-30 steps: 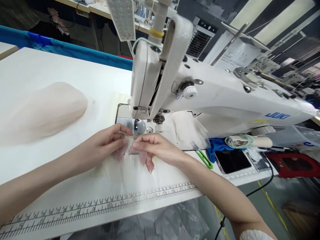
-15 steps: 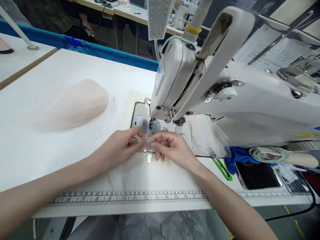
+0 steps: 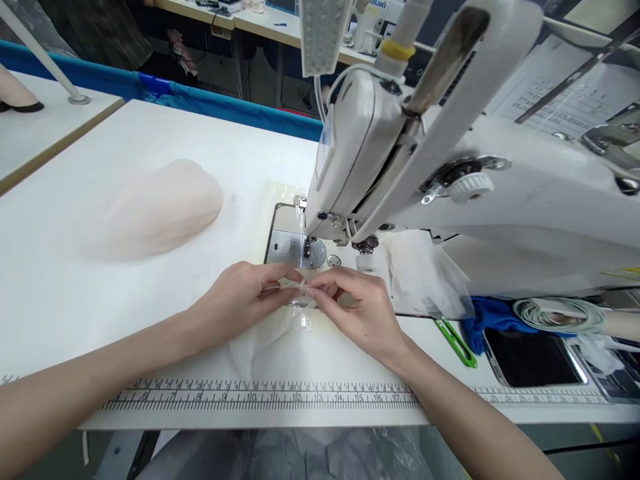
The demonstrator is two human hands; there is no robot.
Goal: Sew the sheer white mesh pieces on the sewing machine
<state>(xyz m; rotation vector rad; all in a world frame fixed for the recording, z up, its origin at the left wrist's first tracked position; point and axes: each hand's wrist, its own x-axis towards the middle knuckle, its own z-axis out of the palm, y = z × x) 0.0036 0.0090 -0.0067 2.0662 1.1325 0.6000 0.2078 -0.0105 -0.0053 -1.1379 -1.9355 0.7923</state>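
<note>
Sheer fabric (image 3: 273,340), pinched by left hand (image 3: 240,300) and right hand (image 3: 357,310); needle (image 3: 307,248) at 12 o'clock; ruler (image 3: 260,395) numbered.

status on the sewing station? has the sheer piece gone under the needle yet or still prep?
Still prep. Done: a pile of pale fabric lies set aside, left on the table. In hand: left hand and right hand pinch the edge of the sheer piece just in front of the needle plate. Left: nothing lies under the presser foot yet, so feeding and stitching appear not begun.
</note>
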